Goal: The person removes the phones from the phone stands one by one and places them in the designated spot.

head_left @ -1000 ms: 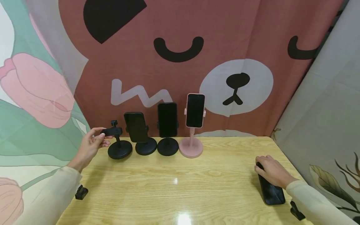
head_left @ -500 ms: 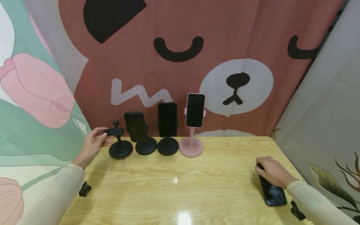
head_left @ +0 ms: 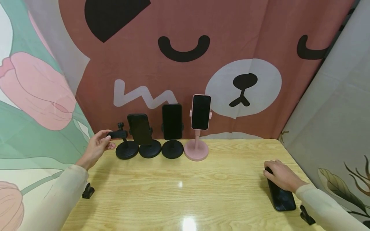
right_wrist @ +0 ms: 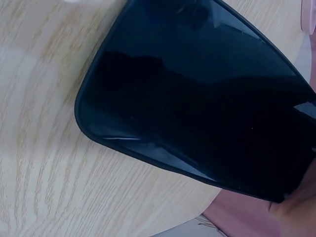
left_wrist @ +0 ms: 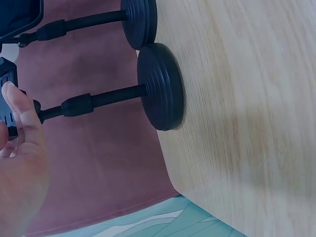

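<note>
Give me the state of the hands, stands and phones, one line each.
Leftmost black round-based stand: upright, no phone.
Left hand: pinching that stand's black clamp.
Second black stand: holds a tilted black phone, screen dark.
Third black stand: holds an upright black phone, screen dark.
Pink round-based stand: holds a pink-edged phone, screen dark.
Loose black rectangular phone: screen dark.
Right hand: gripping that phone's far end.

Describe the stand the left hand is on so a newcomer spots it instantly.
Find the far edge of the wooden table and go to the left end of the row there. A round-based black stand sits in that spot, the person's left hand pinching its holder. Its three neighbours each carry a phone; this one carries none.
</note>
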`<state>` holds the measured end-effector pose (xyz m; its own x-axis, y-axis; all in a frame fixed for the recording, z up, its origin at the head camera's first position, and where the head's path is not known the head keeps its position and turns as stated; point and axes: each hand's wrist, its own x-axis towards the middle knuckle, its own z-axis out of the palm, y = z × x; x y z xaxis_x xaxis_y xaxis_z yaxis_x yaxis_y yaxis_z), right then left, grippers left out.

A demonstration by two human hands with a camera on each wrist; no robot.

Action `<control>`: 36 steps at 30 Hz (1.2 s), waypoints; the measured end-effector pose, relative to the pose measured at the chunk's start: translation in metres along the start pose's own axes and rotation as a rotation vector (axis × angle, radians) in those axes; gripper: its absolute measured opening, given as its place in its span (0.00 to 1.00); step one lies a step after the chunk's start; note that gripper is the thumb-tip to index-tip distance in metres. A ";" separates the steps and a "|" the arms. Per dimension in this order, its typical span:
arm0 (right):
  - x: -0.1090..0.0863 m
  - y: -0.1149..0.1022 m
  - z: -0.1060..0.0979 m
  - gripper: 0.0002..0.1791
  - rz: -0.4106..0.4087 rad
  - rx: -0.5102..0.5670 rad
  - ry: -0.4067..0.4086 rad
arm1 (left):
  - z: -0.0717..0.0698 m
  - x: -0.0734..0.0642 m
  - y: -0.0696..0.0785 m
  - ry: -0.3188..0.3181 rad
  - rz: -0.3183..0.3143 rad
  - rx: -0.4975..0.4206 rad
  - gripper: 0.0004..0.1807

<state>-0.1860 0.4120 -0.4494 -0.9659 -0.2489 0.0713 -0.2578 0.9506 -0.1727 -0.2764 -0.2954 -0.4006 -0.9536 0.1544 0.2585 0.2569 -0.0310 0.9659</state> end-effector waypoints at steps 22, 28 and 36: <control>0.003 0.022 0.005 0.06 0.031 -0.024 -0.078 | -0.007 -0.004 0.005 0.054 -0.128 0.031 0.13; 0.004 0.023 0.008 0.06 0.047 0.010 -0.136 | -0.006 -0.004 0.004 0.062 -0.119 0.029 0.13; 0.005 0.025 0.016 0.08 0.032 0.035 -0.132 | -0.005 -0.005 0.003 0.072 -0.125 0.027 0.12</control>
<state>-0.1976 0.4314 -0.4695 -0.9678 -0.2432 -0.0643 -0.2255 0.9519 -0.2074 -0.2714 -0.3015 -0.3987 -0.9869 0.0839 0.1377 0.1391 0.0108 0.9902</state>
